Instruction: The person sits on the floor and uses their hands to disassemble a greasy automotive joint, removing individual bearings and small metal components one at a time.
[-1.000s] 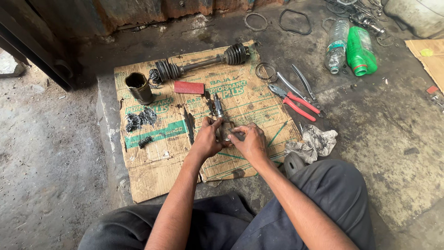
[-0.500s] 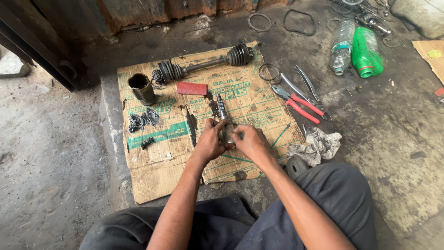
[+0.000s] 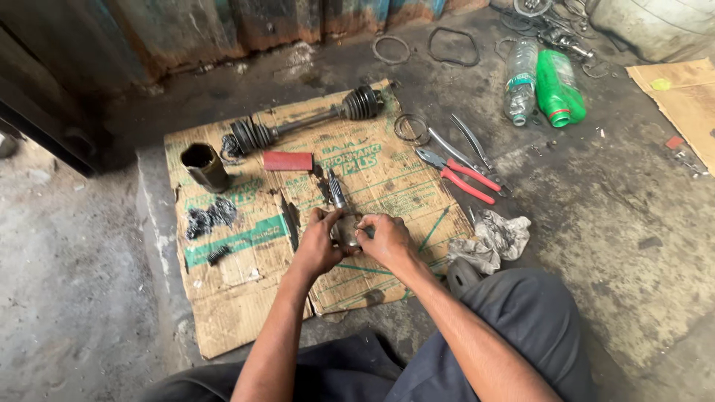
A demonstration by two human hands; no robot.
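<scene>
Two hands, left hand and right hand, grip a metal joint housing.

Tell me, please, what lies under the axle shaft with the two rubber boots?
The axle shaft lies on a flattened cardboard sheet, spread over the concrete floor. The floor directly beneath the cardboard is covered, so nothing there can be seen.

A dirty concrete floor carries a flat piece of cardboard. On the cardboard lie a long axle at the far edge, a metal cup on the left, and a red block. Right of the cardboard, pliers, a rag and two bottles lie on the floor.
</scene>
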